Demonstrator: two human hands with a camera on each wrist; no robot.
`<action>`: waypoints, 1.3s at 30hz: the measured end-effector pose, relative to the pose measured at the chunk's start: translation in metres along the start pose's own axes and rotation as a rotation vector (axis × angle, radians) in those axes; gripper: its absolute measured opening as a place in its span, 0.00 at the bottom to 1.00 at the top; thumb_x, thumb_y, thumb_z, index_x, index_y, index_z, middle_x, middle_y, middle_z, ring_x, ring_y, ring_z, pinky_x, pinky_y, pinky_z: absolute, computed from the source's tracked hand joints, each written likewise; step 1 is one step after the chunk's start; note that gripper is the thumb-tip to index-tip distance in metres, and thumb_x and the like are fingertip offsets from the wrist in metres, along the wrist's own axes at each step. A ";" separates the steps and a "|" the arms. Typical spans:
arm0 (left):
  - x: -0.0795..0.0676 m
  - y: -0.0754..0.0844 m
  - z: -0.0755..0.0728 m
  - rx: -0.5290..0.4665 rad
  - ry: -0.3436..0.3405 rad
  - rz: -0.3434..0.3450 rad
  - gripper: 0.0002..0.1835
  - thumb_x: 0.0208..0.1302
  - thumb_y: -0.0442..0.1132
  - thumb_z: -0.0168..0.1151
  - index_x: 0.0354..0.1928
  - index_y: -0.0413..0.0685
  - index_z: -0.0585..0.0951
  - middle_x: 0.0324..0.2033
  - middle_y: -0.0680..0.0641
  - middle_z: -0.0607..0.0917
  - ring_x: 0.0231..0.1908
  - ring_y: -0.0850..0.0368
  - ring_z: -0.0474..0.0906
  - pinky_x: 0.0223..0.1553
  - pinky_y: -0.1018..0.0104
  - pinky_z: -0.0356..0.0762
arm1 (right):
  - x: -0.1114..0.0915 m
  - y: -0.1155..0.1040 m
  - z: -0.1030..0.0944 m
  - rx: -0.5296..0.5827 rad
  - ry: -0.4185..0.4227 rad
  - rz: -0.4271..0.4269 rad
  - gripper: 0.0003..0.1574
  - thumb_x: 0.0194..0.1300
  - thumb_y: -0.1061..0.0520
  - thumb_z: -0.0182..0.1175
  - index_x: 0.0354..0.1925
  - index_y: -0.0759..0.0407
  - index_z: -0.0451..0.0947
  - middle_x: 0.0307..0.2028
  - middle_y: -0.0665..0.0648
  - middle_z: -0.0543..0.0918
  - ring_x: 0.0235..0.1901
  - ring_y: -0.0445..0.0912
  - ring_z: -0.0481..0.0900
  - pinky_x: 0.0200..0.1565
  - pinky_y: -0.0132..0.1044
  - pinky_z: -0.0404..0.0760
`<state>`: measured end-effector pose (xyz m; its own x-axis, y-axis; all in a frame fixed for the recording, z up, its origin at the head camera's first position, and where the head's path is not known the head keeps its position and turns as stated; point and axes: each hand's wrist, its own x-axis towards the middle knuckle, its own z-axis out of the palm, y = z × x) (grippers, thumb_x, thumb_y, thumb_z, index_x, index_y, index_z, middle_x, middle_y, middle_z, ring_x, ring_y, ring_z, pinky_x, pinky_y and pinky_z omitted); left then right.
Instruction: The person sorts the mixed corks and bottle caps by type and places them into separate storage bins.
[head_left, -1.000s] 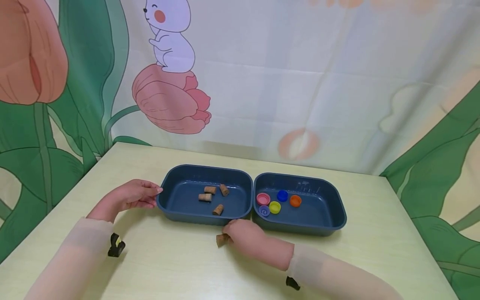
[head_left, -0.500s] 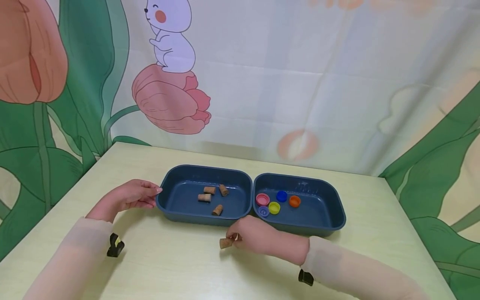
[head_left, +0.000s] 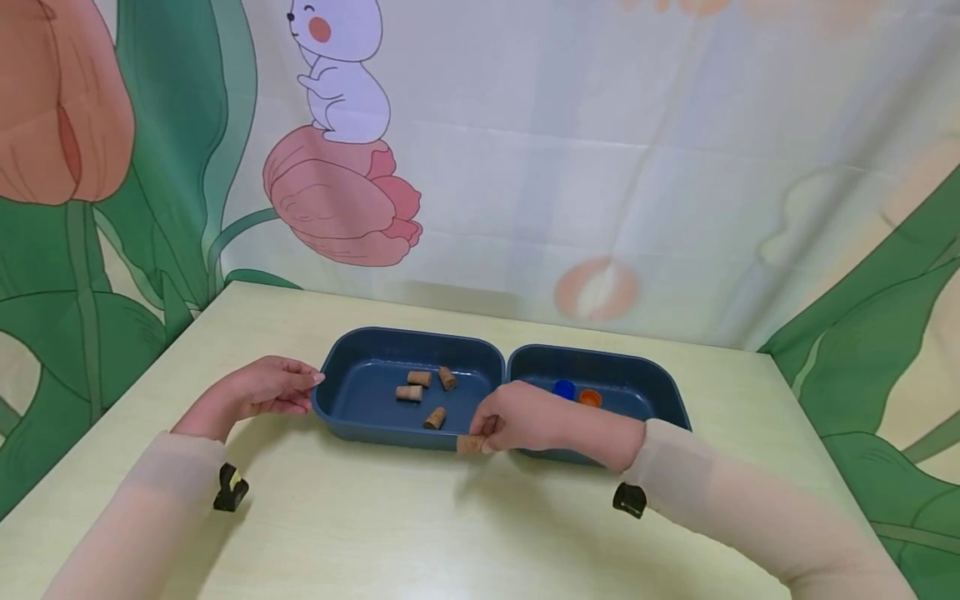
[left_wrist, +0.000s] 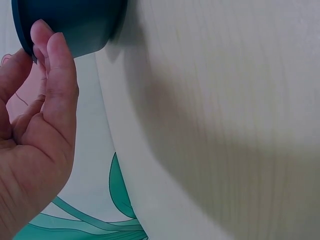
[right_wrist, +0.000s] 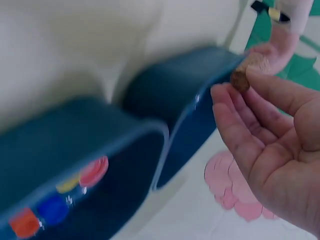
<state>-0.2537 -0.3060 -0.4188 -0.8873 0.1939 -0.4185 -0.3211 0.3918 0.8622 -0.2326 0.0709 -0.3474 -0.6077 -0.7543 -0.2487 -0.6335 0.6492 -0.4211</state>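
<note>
My right hand [head_left: 525, 417] pinches a cork [head_left: 469, 444] between thumb and fingers, level with the front rim of the left blue tray [head_left: 352, 410] in the head view. The right wrist view shows that cork [right_wrist: 248, 72] at the fingertips, its dark end facing the camera. Inside the left tray several corks [head_left: 409, 393] lie on their sides. My left hand [head_left: 273, 385] grips the tray's left end, thumb at the rim and fingers against the outer wall [left_wrist: 87, 27].
Close beside it stands a second blue tray [head_left: 637, 408]. It holds a blue cap [head_left: 564, 389] and an orange cap [head_left: 590, 397]; a pink cap [right_wrist: 94, 171] and a yellow cap [right_wrist: 68, 183] show in the right wrist view. A printed cloth [head_left: 480, 167] hangs behind the table.
My right hand has lifted the cork from the tabletop in front of the trays up to the left tray's front rim. The left hand stays at the tray's end.
</note>
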 end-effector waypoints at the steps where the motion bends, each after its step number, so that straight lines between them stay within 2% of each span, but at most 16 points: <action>1: 0.000 0.000 0.000 0.000 -0.002 0.001 0.17 0.75 0.42 0.53 0.53 0.33 0.74 0.26 0.55 0.82 0.28 0.64 0.81 0.37 0.73 0.85 | 0.001 0.001 -0.005 -0.008 -0.012 0.008 0.13 0.64 0.60 0.66 0.48 0.59 0.84 0.41 0.53 0.88 0.41 0.42 0.83 0.45 0.29 0.82; 9: 0.001 -0.001 -0.002 -0.006 0.000 -0.006 0.18 0.75 0.42 0.53 0.54 0.32 0.74 0.26 0.55 0.82 0.29 0.64 0.81 0.38 0.73 0.85 | 0.020 0.007 -0.038 -0.071 -0.064 0.024 0.14 0.66 0.58 0.64 0.50 0.59 0.83 0.45 0.55 0.87 0.45 0.44 0.84 0.49 0.32 0.83; 15: 0.002 -0.002 -0.001 -0.010 -0.001 -0.008 0.17 0.74 0.42 0.54 0.52 0.34 0.75 0.26 0.54 0.83 0.28 0.64 0.81 0.38 0.72 0.85 | 0.035 0.007 -0.059 -0.118 -0.135 0.022 0.15 0.66 0.59 0.64 0.51 0.60 0.82 0.47 0.57 0.87 0.47 0.47 0.84 0.53 0.35 0.83; 23: 0.001 -0.001 -0.001 -0.013 -0.010 0.009 0.15 0.75 0.41 0.53 0.50 0.35 0.76 0.25 0.55 0.83 0.28 0.64 0.81 0.37 0.72 0.85 | 0.052 0.003 -0.076 -0.121 -0.177 0.017 0.18 0.67 0.60 0.62 0.54 0.64 0.80 0.51 0.61 0.85 0.52 0.50 0.83 0.55 0.36 0.82; 25: 0.001 -0.001 -0.001 -0.012 -0.016 0.015 0.15 0.75 0.41 0.53 0.50 0.35 0.76 0.25 0.55 0.82 0.28 0.64 0.81 0.37 0.72 0.85 | 0.056 0.002 -0.079 -0.106 -0.185 0.023 0.19 0.67 0.61 0.62 0.55 0.64 0.80 0.52 0.62 0.85 0.50 0.50 0.83 0.53 0.36 0.83; 27: 0.001 -0.002 -0.001 -0.014 -0.018 0.019 0.14 0.75 0.41 0.53 0.50 0.35 0.76 0.26 0.55 0.82 0.28 0.64 0.80 0.37 0.72 0.85 | 0.060 0.000 -0.082 -0.098 -0.192 0.024 0.19 0.67 0.62 0.62 0.55 0.65 0.80 0.51 0.62 0.85 0.42 0.47 0.83 0.49 0.34 0.83; 31: 0.001 -0.002 -0.001 -0.023 -0.013 0.013 0.13 0.75 0.41 0.53 0.49 0.36 0.76 0.25 0.55 0.82 0.28 0.64 0.80 0.37 0.72 0.85 | 0.071 -0.003 -0.088 -0.102 -0.191 0.031 0.18 0.67 0.63 0.61 0.55 0.65 0.80 0.48 0.63 0.86 0.30 0.41 0.74 0.41 0.31 0.79; 39: 0.001 -0.002 -0.004 -0.010 -0.013 0.017 0.16 0.75 0.41 0.53 0.51 0.34 0.75 0.26 0.55 0.83 0.29 0.64 0.81 0.38 0.71 0.85 | 0.100 -0.011 -0.091 -0.121 -0.180 0.080 0.18 0.68 0.62 0.60 0.56 0.62 0.80 0.48 0.60 0.85 0.30 0.40 0.72 0.41 0.31 0.78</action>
<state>-0.2549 -0.3102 -0.4199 -0.8881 0.2125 -0.4077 -0.3094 0.3795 0.8719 -0.3298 -0.0025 -0.2880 -0.5694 -0.6985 -0.4335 -0.6465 0.7061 -0.2887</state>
